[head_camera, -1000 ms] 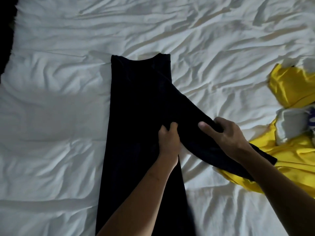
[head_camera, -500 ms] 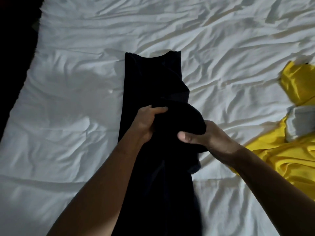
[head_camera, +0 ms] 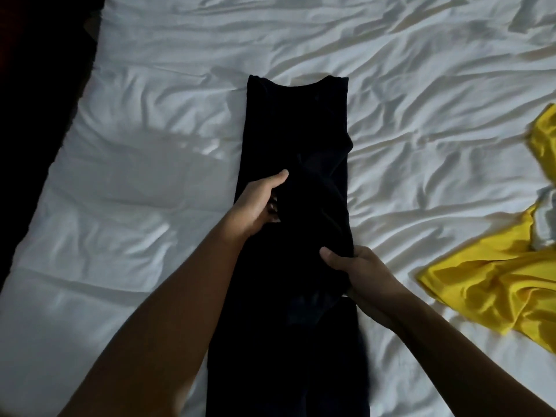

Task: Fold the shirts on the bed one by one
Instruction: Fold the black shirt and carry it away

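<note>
A black shirt (head_camera: 288, 124) lies lengthwise on the white bed (head_camera: 150, 176), folded into a long narrow strip with its collar end far from me. Its right sleeve is doubled back over the body of the shirt. My left hand (head_camera: 258, 203) grips the sleeve fabric at the strip's left side, thumb on top. My right hand (head_camera: 358, 272) pinches the lower part of the folded sleeve at the strip's right edge. A crumpled yellow shirt (head_camera: 487, 287) lies on the bed to the right, apart from both hands.
A grey-white garment (head_camera: 546, 218) lies against the yellow shirt near the right edge. Another piece of yellow cloth (head_camera: 544, 139) shows farther up on the right. The bed's left edge borders dark floor (head_camera: 36, 85). Wrinkled sheet stretches beyond the black shirt.
The sleeve that stretched out to the right has been brought over onto the black strip. Both hands moved with it; the right hand came down and inward, and the view shifted right.
</note>
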`<state>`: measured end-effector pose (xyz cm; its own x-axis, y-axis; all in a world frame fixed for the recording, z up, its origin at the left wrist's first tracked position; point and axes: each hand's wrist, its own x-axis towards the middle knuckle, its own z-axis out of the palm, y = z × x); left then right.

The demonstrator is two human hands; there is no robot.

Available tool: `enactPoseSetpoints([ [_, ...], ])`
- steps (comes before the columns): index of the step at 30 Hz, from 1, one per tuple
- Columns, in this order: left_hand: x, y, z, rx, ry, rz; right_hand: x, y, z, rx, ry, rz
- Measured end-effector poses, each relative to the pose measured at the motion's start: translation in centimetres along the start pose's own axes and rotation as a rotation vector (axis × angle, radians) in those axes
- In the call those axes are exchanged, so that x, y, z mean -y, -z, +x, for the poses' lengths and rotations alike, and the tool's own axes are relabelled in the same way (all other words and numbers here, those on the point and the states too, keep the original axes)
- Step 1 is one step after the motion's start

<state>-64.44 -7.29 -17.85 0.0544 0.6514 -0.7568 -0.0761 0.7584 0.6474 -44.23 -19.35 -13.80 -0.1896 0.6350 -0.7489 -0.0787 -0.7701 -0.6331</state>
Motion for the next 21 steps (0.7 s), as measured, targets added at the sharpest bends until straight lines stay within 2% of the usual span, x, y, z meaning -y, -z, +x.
enactPoseSetpoints([
  [4,5.8,0.9,-4.3,0.085,0.196,-0.030,-1.2,-1.0,1.0,-0.116,-0.015,0.062],
  [6,8.4,0.8,-6.8,0.121,0.215,-0.105,-1.5,-1.3,1.0,-0.127,0.013,0.077],
  [9,11.1,0.7,-10.1,0.156,0.049,-0.216,-1.8,-1.9,0.7,-0.163,0.065,0.064],
  [14,13.2,0.7,-12.6,0.018,-0.179,-0.076,-3.2,-2.9,-0.5,-0.207,0.108,0.088],
  [17,14.1,1.2,-14.0,-0.125,-0.239,0.002,-4.3,-3.7,-2.2,-0.250,0.128,-0.017],
  [21,16.2,2.0,-16.0,-0.197,-0.283,0.151,-7.4,-4.9,-4.4,-0.393,0.162,-0.186],
])
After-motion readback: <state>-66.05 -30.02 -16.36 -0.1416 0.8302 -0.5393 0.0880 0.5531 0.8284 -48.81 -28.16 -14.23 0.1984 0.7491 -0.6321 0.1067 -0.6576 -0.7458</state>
